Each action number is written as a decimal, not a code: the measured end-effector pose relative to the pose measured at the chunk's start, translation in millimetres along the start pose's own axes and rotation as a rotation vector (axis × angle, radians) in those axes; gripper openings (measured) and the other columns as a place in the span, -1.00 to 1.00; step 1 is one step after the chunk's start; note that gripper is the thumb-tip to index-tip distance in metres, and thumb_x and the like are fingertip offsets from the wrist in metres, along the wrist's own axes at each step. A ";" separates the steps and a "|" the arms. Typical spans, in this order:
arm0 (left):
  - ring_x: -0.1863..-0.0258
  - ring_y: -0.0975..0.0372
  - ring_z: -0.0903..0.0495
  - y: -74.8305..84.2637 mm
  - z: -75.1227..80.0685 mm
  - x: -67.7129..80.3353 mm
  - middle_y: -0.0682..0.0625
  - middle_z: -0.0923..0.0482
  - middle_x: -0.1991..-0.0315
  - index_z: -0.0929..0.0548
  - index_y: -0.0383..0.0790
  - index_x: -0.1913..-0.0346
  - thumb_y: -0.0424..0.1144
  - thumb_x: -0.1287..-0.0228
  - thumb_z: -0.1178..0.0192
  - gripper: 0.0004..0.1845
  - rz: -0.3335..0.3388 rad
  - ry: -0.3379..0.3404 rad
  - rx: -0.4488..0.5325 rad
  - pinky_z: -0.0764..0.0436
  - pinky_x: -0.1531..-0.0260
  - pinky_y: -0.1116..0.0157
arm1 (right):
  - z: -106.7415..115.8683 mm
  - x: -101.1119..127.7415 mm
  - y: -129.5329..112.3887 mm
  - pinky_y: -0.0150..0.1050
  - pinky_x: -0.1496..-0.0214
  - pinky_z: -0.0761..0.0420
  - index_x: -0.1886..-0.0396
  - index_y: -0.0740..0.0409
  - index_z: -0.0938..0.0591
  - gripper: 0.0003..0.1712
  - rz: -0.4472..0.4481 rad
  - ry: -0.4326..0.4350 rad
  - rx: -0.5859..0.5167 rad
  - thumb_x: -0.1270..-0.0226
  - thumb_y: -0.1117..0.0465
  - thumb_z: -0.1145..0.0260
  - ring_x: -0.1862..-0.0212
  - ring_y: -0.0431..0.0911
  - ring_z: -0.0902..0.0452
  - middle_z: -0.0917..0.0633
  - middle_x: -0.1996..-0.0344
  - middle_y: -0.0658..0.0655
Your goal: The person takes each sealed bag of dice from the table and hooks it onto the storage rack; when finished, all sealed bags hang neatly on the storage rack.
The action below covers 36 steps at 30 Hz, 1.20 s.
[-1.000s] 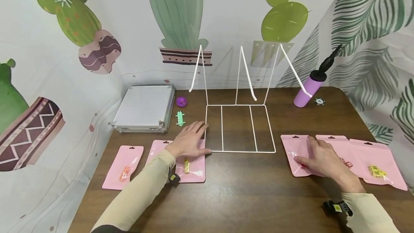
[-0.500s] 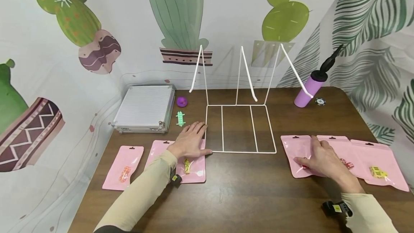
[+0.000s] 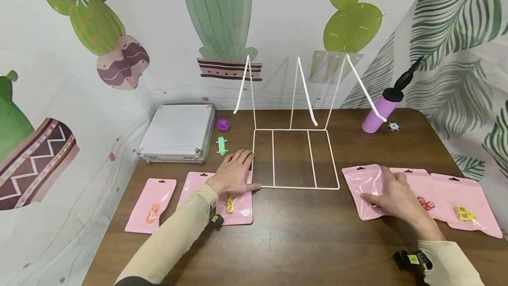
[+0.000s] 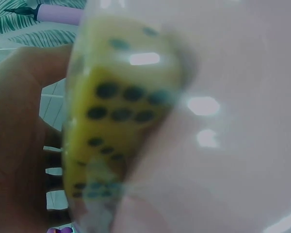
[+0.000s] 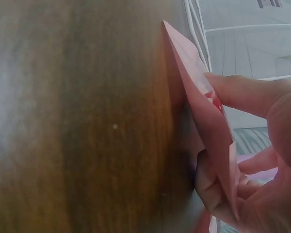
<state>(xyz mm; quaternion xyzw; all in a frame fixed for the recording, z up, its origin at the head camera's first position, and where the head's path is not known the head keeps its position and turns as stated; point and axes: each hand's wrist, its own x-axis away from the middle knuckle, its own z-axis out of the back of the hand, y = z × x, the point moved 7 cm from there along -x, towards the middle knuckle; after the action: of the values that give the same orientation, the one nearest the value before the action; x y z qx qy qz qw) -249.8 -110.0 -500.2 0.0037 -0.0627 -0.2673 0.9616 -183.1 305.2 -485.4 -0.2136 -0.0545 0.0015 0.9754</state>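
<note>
While pinched by the right hand [image 3: 397,195], the pink pouch [image 3: 363,184] tilts leftward.

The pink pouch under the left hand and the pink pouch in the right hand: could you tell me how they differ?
The pouch under the left hand lies flat on the table; the pouch in the right hand has its near edge lifted.
The left hand rests flat on its pouch; the right hand pinches the other, thumb underneath.
The left pouch shows a yellow die; the right one something red, mostly hidden.
Both are glossy pink with a hang hole.
</note>
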 end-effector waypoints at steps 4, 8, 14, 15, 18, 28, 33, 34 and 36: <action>-0.48 0.00 -0.09 1.2 0.9 -0.2 -0.10 -0.10 -0.50 -0.16 -0.19 -0.50 0.57 0.01 -0.04 0.16 0.006 -0.007 0.002 -0.20 -0.39 -0.07 | 1.6 1.6 -0.1 0.35 0.05 -0.41 -0.40 0.55 -0.04 0.34 0.009 0.013 -0.022 0.11 -0.13 -0.57 -0.01 0.46 -0.25 -0.30 -0.01 0.70; -0.48 0.00 -0.09 1.3 1.4 -0.3 -0.10 -0.11 -0.50 -0.16 -0.18 -0.50 0.58 0.03 -0.05 0.17 0.015 -0.013 0.002 -0.20 -0.39 -0.07 | 4.0 1.1 -1.9 0.37 0.05 -0.39 -0.41 0.54 -0.06 0.29 0.029 0.038 -0.033 0.09 -0.08 -0.57 -0.02 0.46 -0.23 -0.31 -0.02 0.70; -0.49 0.00 -0.08 1.3 0.9 -0.9 -0.09 -0.11 -0.50 -0.15 -0.18 -0.50 0.57 0.03 -0.07 0.17 0.021 -0.018 0.002 -0.18 -0.40 -0.07 | 6.5 1.6 -1.8 0.39 0.01 -0.36 -0.42 0.50 -0.08 0.30 0.045 0.075 -0.044 0.11 -0.10 -0.59 -0.05 0.48 -0.24 -0.32 -0.04 0.70; -0.49 0.00 -0.08 1.4 0.7 -1.0 -0.09 -0.11 -0.50 -0.15 -0.18 -0.50 0.57 0.03 -0.07 0.17 0.020 -0.020 0.003 -0.18 -0.40 -0.07 | 6.7 2.0 -1.3 0.40 0.01 -0.36 -0.42 0.50 -0.08 0.30 0.045 0.082 -0.046 0.11 -0.10 -0.58 -0.04 0.49 -0.24 -0.31 -0.04 0.70; -0.49 0.00 -0.08 1.8 0.4 -1.4 -0.10 -0.12 -0.49 -0.15 -0.19 -0.50 0.57 0.03 -0.08 0.17 0.017 -0.025 0.006 -0.19 -0.40 -0.08 | 9.3 4.1 -1.7 0.41 0.01 -0.36 -0.42 0.48 -0.10 0.28 0.047 0.113 -0.056 0.11 -0.09 -0.59 -0.01 0.52 -0.28 -0.30 -0.04 0.71; -0.49 -0.01 -0.08 3.1 -0.4 -3.1 -0.10 -0.11 -0.50 -0.14 -0.19 -0.50 0.57 0.02 -0.08 0.17 0.013 -0.036 0.001 -0.17 -0.41 -0.09 | 37.9 14.6 -15.2 0.09 0.30 -0.38 -0.42 0.40 -0.18 0.22 0.051 0.234 -0.077 0.11 -0.08 -0.60 0.22 0.33 -0.36 -0.37 0.11 0.57; -0.49 -0.02 -0.07 3.2 -1.2 -2.2 -0.10 -0.10 -0.50 -0.14 -0.18 -0.50 0.56 0.02 -0.10 0.17 0.017 -0.038 0.022 -0.15 -0.42 -0.10 | 59.8 23.1 -26.8 -0.03 0.31 -0.28 -0.45 0.32 -0.20 0.22 0.075 0.312 -0.104 0.14 -0.04 -0.62 0.17 0.30 -0.29 -0.37 0.10 0.53; -0.49 -0.02 -0.07 3.1 -1.2 -2.0 -0.10 -0.09 -0.51 -0.13 -0.18 -0.51 0.56 0.02 -0.09 0.17 0.019 -0.040 0.022 -0.14 -0.42 -0.09 | 63.7 25.4 -29.2 -0.04 0.30 -0.27 -0.45 0.30 -0.20 0.21 0.079 0.329 -0.114 0.15 -0.03 -0.63 0.16 0.29 -0.29 -0.37 0.09 0.53; -0.50 -0.01 -0.06 2.8 -1.2 -1.5 -0.09 -0.08 -0.51 -0.13 -0.17 -0.51 0.56 0.02 -0.09 0.17 0.021 -0.045 0.020 -0.14 -0.43 -0.09 | 70.7 30.2 -34.1 -0.05 0.30 -0.26 -0.46 0.25 -0.21 0.21 0.081 0.353 -0.132 0.16 0.00 -0.64 0.15 0.29 -0.30 -0.37 0.08 0.51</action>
<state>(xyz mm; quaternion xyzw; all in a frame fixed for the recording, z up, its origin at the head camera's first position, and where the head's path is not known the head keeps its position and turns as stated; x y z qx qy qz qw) -249.6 -106.8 -501.4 0.0066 -0.0871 -0.2567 0.9625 -161.4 304.4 -404.2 -0.2761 0.1262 -0.0002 0.9528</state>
